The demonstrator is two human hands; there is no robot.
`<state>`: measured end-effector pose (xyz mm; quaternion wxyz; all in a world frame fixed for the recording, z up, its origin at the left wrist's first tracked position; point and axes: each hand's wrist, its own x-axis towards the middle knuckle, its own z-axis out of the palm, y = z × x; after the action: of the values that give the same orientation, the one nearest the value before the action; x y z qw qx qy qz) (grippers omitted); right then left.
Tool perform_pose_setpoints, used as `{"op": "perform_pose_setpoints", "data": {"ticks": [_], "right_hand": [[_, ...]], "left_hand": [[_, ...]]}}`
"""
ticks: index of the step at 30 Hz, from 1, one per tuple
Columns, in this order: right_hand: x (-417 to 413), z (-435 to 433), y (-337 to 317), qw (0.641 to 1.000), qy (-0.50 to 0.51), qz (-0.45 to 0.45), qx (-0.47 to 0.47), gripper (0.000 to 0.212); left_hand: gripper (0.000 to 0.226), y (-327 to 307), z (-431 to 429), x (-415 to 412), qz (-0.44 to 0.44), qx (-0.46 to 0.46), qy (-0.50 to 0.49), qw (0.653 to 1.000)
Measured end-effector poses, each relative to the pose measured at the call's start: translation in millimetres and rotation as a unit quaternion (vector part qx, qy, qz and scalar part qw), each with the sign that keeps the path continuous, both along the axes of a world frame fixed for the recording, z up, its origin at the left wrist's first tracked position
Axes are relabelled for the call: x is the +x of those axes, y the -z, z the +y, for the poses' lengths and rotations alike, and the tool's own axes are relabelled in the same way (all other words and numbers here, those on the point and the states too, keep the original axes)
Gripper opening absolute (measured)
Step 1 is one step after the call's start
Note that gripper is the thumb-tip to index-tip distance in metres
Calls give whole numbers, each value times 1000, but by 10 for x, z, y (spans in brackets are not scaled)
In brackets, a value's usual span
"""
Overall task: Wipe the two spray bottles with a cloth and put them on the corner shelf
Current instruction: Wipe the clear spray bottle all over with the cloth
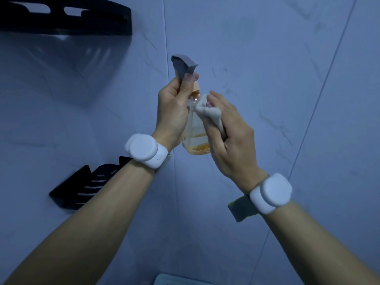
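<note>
A clear spray bottle [195, 138] with orange liquid in its bottom and a grey trigger head [183, 65] is held upright in front of the tiled wall corner. My left hand [174, 108] grips it around the neck and upper body. My right hand [226, 132] holds a crumpled pale cloth [209, 114] pressed against the bottle's right side. A black corner shelf [82, 192] hangs low on the left wall, partly hidden by my left forearm. A second black shelf [67, 19] is mounted at the upper left. Only one bottle is in view.
Grey-blue marbled wall tiles fill the view, with the corner seam running down just left of the bottle. A pale object [185, 279] peeks in at the bottom edge. White bands sit on both wrists.
</note>
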<state>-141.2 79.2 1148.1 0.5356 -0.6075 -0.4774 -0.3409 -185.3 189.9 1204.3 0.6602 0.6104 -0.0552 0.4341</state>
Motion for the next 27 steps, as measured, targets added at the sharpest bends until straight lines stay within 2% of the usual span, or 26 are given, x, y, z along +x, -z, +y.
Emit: {"op": "perform_pose_setpoints", "data": {"ticks": [2,6,7,10,13,15,18,21,24,27], "right_hand": [[-12,-4,-36,1000,-2,-15,-7,33],[20,9,-358,992,-26,123,-20,23],[17,21,-388,992,-27,120,-21,24],[8,41,-298,999,-15,39,-11,24],[53,27,-87,1000,-24,13,3,27],[36,24,50,996,-50,58,37,24],[-4,26,169,972,-107,181,102,18],[-18,43,150,945,-124,269,141,27],[11,28,115,924,-120,325,165,21],[74,8,121,902,-127,373,178,22]], "left_hand": [[24,26,23,8,2,4,2,1000],[22,43,22,23,12,51,0,999],[22,33,25,15,8,57,-5,998],[22,-23,35,-13,-7,69,-21,997],[23,-38,46,-25,-18,24,-40,999],[24,-59,65,-20,-31,-35,-49,998],[25,-71,89,11,-36,-67,-58,995],[26,-16,48,33,-31,-101,-42,993],[23,27,6,63,-11,-93,-5,996],[29,19,78,56,24,-54,84,995]]}}
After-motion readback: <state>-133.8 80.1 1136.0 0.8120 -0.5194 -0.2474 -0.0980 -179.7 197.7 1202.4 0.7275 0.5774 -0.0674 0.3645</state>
